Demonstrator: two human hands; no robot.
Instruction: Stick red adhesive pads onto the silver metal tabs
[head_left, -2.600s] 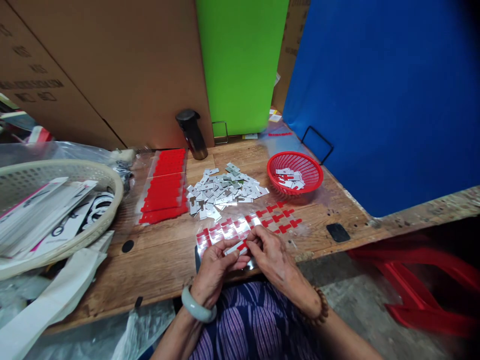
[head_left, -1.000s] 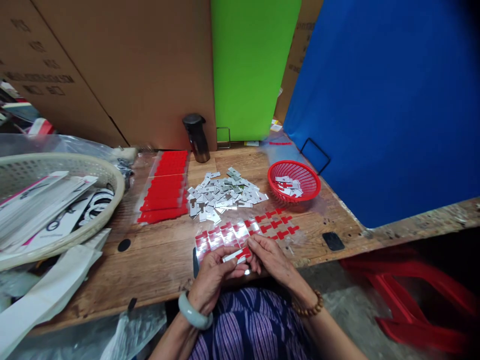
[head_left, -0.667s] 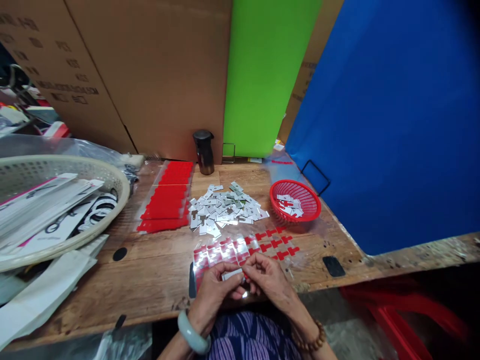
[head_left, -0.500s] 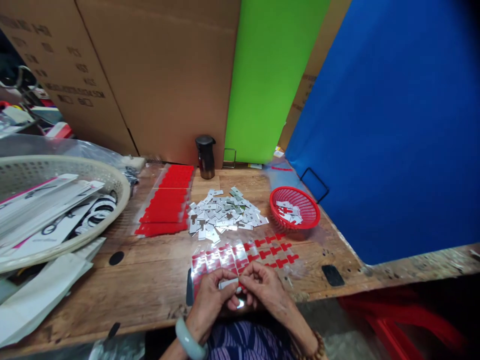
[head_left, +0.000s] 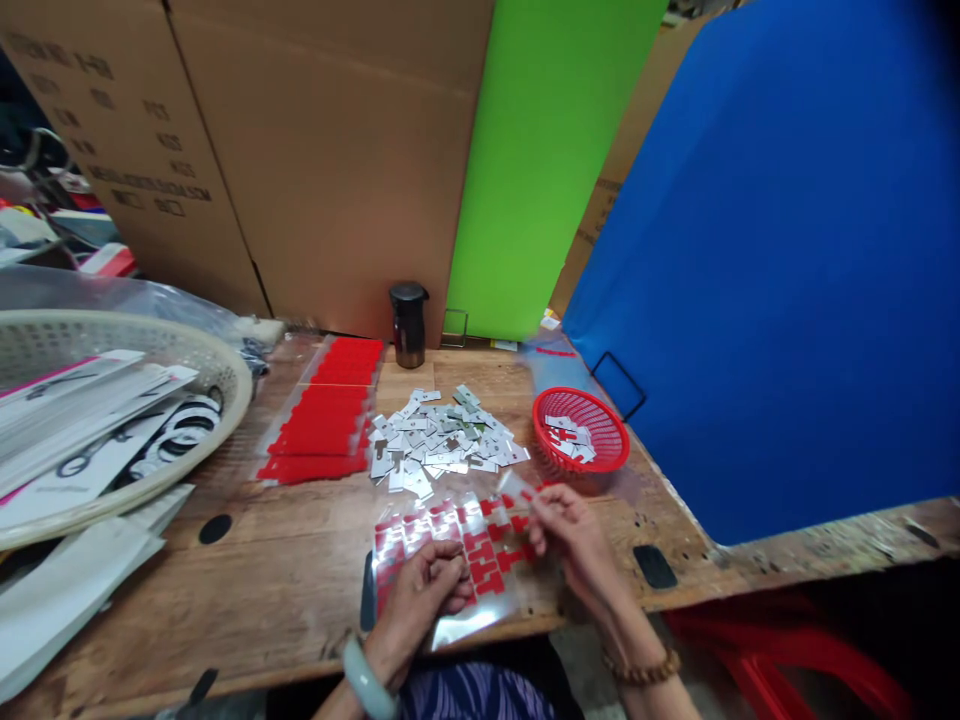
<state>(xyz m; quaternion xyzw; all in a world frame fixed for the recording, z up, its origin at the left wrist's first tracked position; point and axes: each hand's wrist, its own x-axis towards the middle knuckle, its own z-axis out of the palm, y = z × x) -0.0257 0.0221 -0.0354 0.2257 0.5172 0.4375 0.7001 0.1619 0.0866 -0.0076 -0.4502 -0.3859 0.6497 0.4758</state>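
Note:
My right hand (head_left: 566, 525) pinches a small pale metal plate (head_left: 514, 488), blurred, with a bit of red at its near end. It is above the right part of a clear sheet with red T-shaped stickers (head_left: 484, 565). Over the left part of that sheet, my left hand (head_left: 433, 582) is curled closed, thumb against fingers; whether anything is inside is hidden. Beyond both hands lies a heap of flat silver metal plates (head_left: 442, 440). To its right, a red plastic basket (head_left: 619, 455) holds several plates, some with red on them.
Sheets of red stickers (head_left: 319, 410) are stacked left of the heap. A dark lidded jug (head_left: 409, 325) stands at the back by cardboard (head_left: 337, 150). A big cream basket (head_left: 236, 400) with packaging takes the left side. A blue panel (head_left: 787, 280) borders the right.
My hands have come apart from working together on one plate. My right hand has moved right and away from me with a plate; my left hand stays over the sheet. The view has shifted slightly.

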